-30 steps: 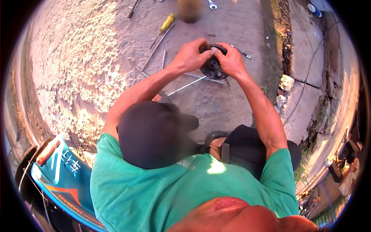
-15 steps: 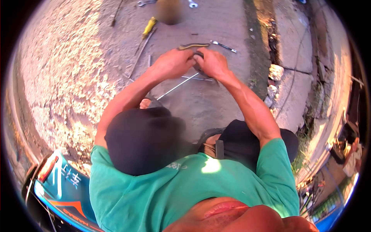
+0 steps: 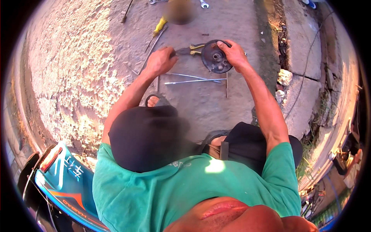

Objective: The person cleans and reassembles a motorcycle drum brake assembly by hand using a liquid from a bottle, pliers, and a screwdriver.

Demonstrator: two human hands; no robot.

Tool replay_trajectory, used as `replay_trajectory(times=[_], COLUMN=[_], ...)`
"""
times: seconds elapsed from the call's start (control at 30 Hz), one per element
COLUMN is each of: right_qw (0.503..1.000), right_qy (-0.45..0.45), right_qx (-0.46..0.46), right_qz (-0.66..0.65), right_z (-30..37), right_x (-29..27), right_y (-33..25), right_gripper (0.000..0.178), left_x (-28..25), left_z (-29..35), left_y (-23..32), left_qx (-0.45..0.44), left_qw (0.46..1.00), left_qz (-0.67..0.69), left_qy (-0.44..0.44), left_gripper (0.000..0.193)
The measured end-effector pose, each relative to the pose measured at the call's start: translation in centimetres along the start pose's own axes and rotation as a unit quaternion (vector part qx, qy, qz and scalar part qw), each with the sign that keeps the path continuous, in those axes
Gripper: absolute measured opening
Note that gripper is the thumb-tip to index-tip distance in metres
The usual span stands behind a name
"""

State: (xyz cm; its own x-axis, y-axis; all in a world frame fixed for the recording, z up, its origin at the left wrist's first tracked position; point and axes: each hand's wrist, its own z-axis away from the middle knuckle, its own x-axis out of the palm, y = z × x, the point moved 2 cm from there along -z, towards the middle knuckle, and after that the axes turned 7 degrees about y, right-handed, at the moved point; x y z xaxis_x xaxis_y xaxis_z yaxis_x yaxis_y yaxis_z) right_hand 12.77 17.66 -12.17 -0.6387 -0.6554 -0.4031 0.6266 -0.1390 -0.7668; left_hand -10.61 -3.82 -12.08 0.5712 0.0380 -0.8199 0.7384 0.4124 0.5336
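My right hand (image 3: 235,56) grips the edge of a round, dark metal brake plate (image 3: 210,62), thumb on its face. The plate is turned up toward me, showing a central hole and small bosses. To its left, my left hand (image 3: 161,61) is curled, apart from the plate; a dark bit shows at its fingertips, but what it holds, if anything, cannot be made out. Between hand and plate lie pliers (image 3: 192,50) with yellow-and-black handles, partly covered by the plate. Just below, a long T-handled wrench (image 3: 195,81) lies across a second thin metal rod (image 3: 184,75).
Beyond my left hand lie a yellow-handled screwdriver (image 3: 159,25) and a long metal bar (image 3: 154,47). Spanners (image 3: 203,4) lie at the far edge near a blurred brown shape (image 3: 180,11). Broken concrete slabs (image 3: 301,46) border the right; a blue vehicle panel (image 3: 67,181) stands at lower left.
My hands were together around a dark object and have parted. The right now holds the brake plate face up, while the left has moved away leftward. The T-handled wrench now lies flatter across the ground.
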Motion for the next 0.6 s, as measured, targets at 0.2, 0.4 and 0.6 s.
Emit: replay_trajectory(times=[0.2, 0.4, 0.6], right_qw=[0.999, 0.998, 0.987], right_qy=[-0.017, 0.019, 0.004], right_qx=[-0.017, 0.008, 0.045], right_qz=[-0.021, -0.052, -0.153], right_z=[-0.7, -2.6, -3.1], right_x=[-0.8, -2.7, -3.2], right_y=[0.1, 1.4, 1.9], right_gripper=[0.049, 0.046, 0.042], left_x=[-1.9, -1.6, -1.5], left_z=[0.5, 1.3, 4.0], left_y=[-3.3, -4.1, -7.4], left_qx=[-0.064, -0.116, -0.163], left_qw=[0.996, 0.99, 0.984], left_qz=[0.011, 0.066, 0.057], left_qy=[0.066, 0.041, 0.05], left_gripper=[0.029, 0.031, 0.034])
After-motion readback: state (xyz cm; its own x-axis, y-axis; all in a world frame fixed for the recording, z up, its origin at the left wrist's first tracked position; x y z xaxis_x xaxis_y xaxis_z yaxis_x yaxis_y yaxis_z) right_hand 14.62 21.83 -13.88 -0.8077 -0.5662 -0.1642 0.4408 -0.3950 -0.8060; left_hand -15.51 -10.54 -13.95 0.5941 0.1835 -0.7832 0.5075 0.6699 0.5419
